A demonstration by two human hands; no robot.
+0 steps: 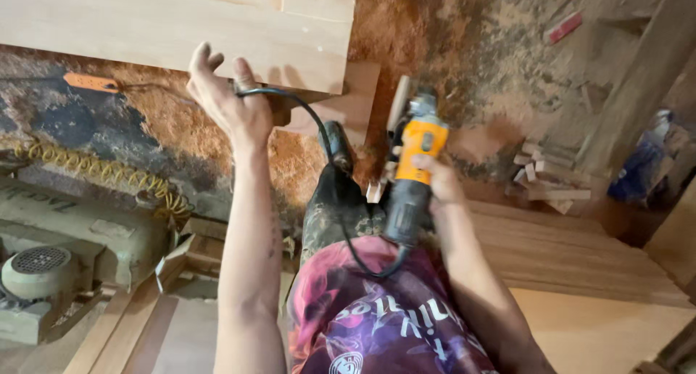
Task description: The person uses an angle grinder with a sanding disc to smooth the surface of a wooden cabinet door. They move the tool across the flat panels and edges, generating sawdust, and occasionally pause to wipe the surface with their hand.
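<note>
My right hand (439, 182) grips an orange and black power tool (415, 167), held upright over my lap with its head pointing away from me. Its black cord (310, 117) loops from the tool's base up across my leg to my left hand (226, 98). That hand is raised with fingers spread and the cord draped over it near the thumb. It hovers just below a pale wooden panel (181, 26) lying at the top of the view. My dark trouser leg and shoe (335, 153) stretch out between the two hands.
Sawdust covers the floor (471, 48). A stack of wooden boards (565, 251) lies to the right, with small wood offcuts (547, 178) beyond it. A grey motor machine (43, 272) and a yellow coiled hose (109, 175) sit at the left.
</note>
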